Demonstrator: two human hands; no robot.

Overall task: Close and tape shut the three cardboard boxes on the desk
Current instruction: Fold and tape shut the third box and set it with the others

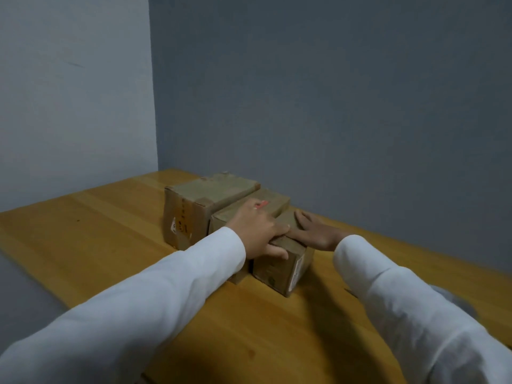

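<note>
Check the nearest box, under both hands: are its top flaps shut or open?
Shut. The nearest box shows a flat top with no flap standing up; the left hand and right hand lie on it.

Three brown cardboard boxes (219,206) packed side by side, touching, no gap between them. Right end of row near grey rear wall (332,106); little passage there. Pale side wall (74,92) bounds left. Wooden bench (91,225) open left of boxes and along near edge. Both hands (263,231) occupy nearest box top.
</note>
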